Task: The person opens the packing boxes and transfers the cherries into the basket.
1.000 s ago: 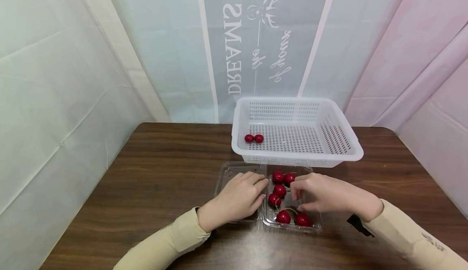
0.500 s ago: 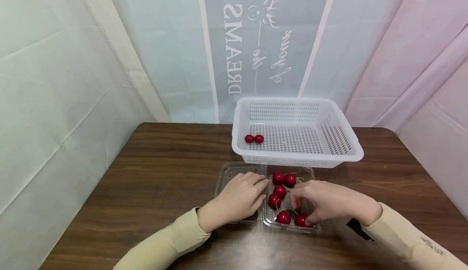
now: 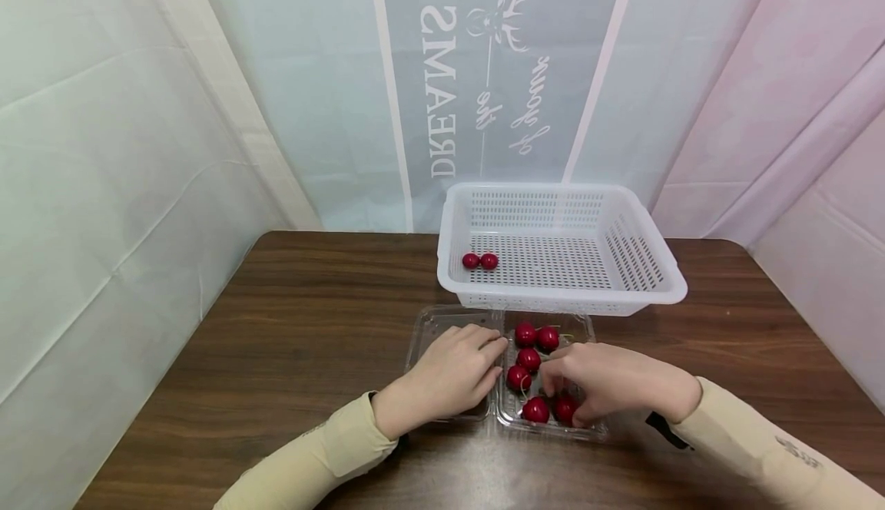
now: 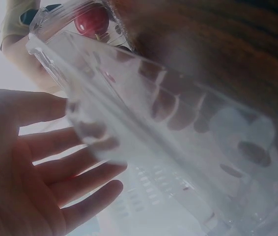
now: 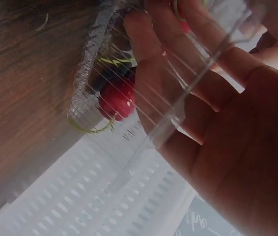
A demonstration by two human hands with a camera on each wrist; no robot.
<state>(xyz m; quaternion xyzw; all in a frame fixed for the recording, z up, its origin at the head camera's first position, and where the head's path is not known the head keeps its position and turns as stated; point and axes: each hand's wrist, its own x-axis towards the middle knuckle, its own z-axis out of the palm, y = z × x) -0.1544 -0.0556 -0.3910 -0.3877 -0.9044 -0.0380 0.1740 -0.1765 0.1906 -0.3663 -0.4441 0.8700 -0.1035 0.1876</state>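
Note:
A clear plastic clamshell box lies opened flat, its lid [image 3: 434, 327] on the left and its base [image 3: 588, 329] on the right. In the base sit several red cherries [image 3: 535, 410], some with green stems. My right hand [image 3: 618, 378] reaches into the base from the right, thumb and fingers pinching the front-right cherry [image 3: 565, 408]. That grip is partly hidden in the right wrist view, where another cherry [image 5: 117, 98] shows through the wall. My left hand [image 3: 445, 372] rests over the lid near the fold, its fingers [image 4: 80, 169] relaxed and spread in the left wrist view.
Behind the box stands a white slotted plastic basket [image 3: 560, 295] with two cherries [image 3: 480, 261] at its left end. Everything is on a dark brown wooden table [image 3: 325, 326]. Pale curtains [image 3: 332, 95] hang close around the table's back and sides.
The right hand has lowered toward the front of the base and brought thumb and fingers around the front-right cherry, which has shifted slightly left. The left hand has stayed still.

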